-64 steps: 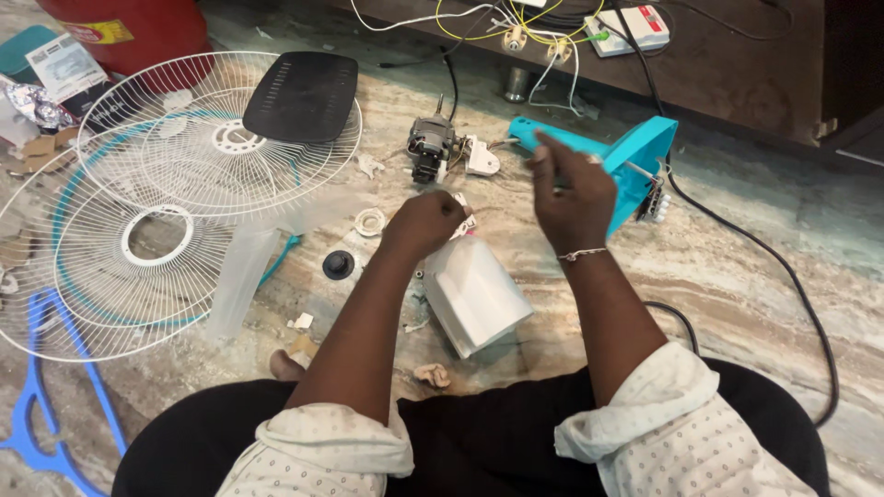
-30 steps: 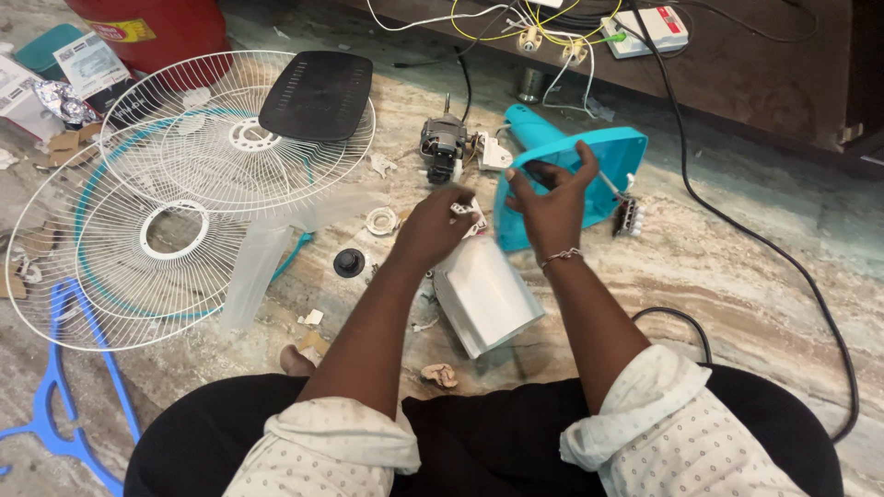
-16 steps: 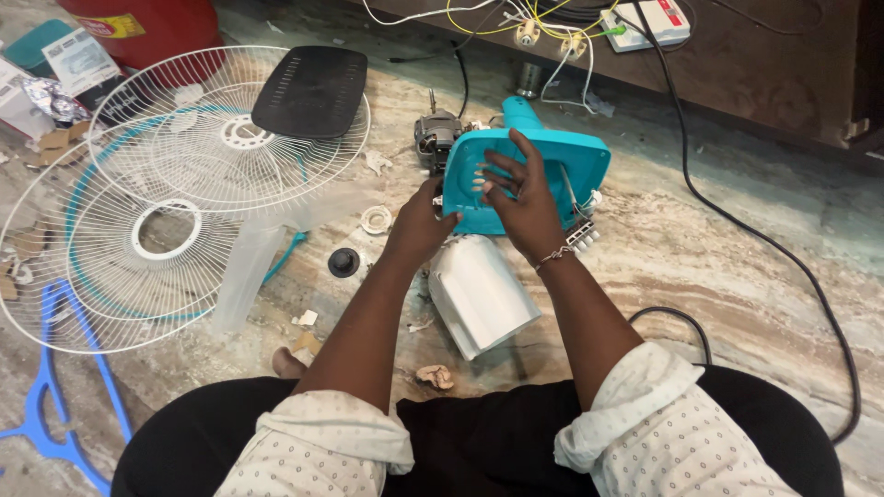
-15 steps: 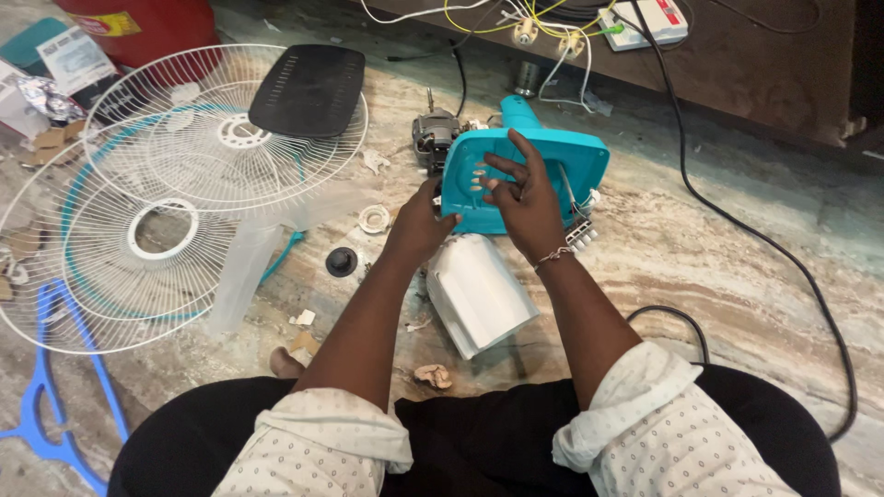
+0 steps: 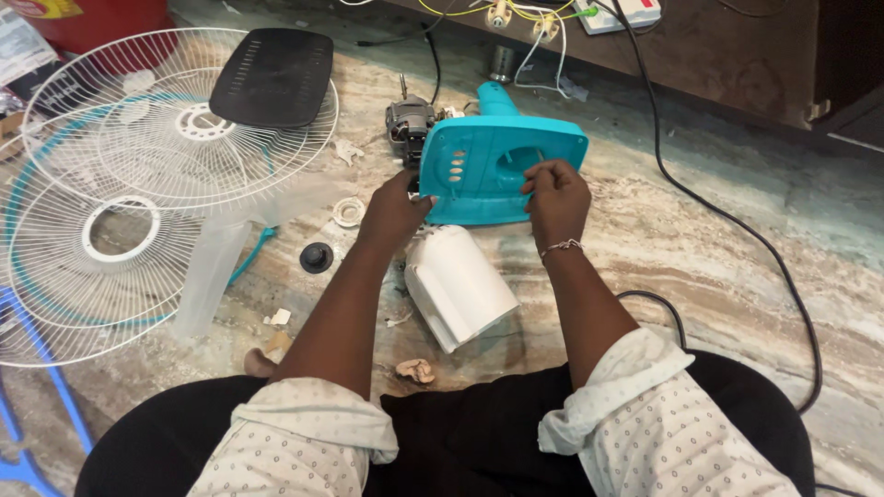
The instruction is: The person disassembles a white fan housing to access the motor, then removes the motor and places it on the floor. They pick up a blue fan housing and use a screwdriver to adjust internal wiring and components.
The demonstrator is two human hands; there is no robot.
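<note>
Housing: teal plastic shell [image 5: 493, 170], probably light, stiff, smooth; best held by its edges.
Left hand [image 5: 394, 210]: closed on left edge.
Right hand [image 5: 555, 191]: pinching right rim.

red container [image 5: 87, 20] cut off at top edge, motor [image 5: 408, 124] partly behind teal housing [image 5: 497, 166]

around the teal fan housing [image 5: 497, 170]: bare marble floor [image 5: 700, 258] lies open to its right, crossed only by a black cable [image 5: 737, 230]. the motor [image 5: 408, 124] blocks its far left corner, a white cover [image 5: 460, 287] crowds its near side, wire grilles [image 5: 120, 202] fill the left.
</note>
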